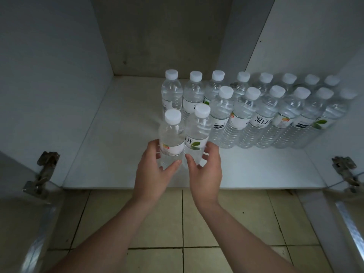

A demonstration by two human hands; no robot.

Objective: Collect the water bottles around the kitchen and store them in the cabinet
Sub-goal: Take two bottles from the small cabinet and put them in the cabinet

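water bottles, clear, white caps: two rows (256,107) upright on the white cabinet floor (122,146), filling the back from middle to right wall, caps close together.
left door hinge (46,170): metal, at the left front edge.
left hand (155,170): fingers and thumb curled round the left front bottle (171,134), upright, orange mark on its label.
right hand (204,170): thumb and fingers wrapped round the right front bottle (198,131), green leaf label, leaning slightly right, touching its neighbour.
right door hinge (344,170): metal.
tiled floor (216,223): beige, below the cabinet.
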